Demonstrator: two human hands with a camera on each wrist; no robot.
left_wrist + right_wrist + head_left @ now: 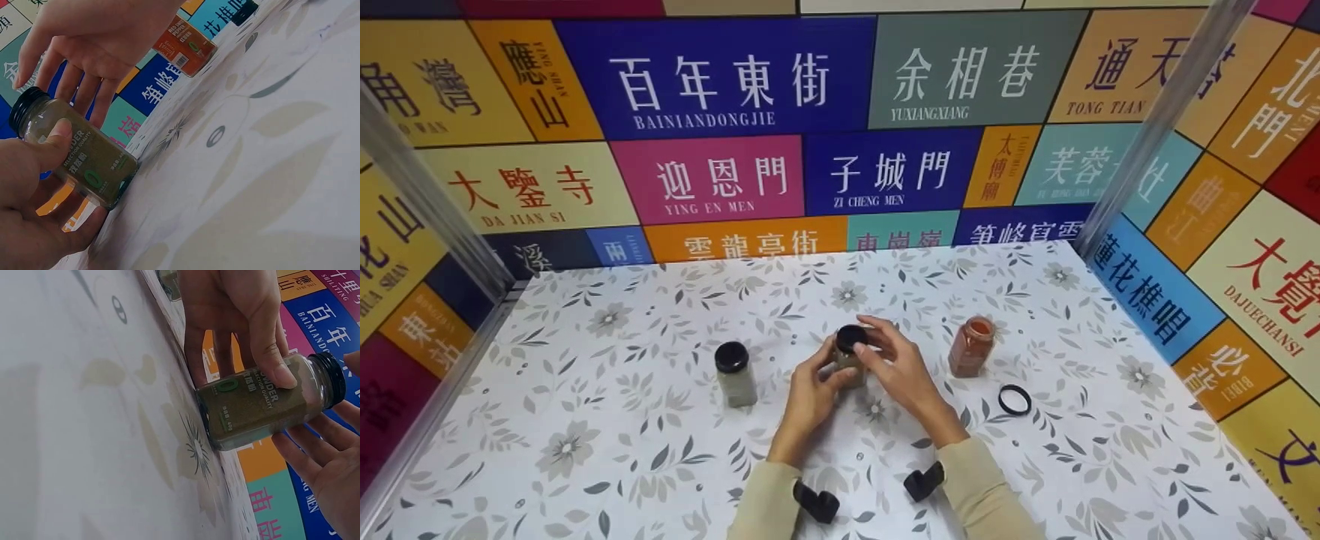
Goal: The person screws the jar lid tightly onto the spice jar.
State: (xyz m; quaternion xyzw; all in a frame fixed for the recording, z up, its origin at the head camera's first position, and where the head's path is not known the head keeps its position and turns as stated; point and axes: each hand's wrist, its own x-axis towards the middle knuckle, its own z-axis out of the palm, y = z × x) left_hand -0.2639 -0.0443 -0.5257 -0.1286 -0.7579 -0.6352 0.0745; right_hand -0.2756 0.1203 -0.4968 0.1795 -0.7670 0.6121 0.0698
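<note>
- Head view: at mid-table, black-lidded jar (847, 359) of brown powder, between left hand (813, 388) and right hand (901, 373).
- Left hand curled round the body of that jar, grasping it; thumb across the near side.
- Right thumb at the near edge of the lid (851, 335), forefinger by its far edge; lid between the two.
- Left of the hands, upright on the patterned cloth (660, 450): capped jar (739, 385) of grey-green powder.
- Right of the hands, also upright: red jar (971, 349), mouth uncovered; near its base, lying on the cloth, black ring (1015, 400).
- Beyond the table: coloured panels (720, 82) with Chinese lettering.
- Left wrist view: left thumb pressed flat on the label, other fingers round the back and underside; lid above this grip.
- Right fingers loosely extended behind the upper part of the jar, released rather than clenched.
- Right wrist view: left thumb over the label again, fingers behind; base of the jar down by the cloth.
- Right fingers nearly straight alongside the shoulder, thumb close to the lid at the picture's edge; firm contact there: cannot tell.
</note>
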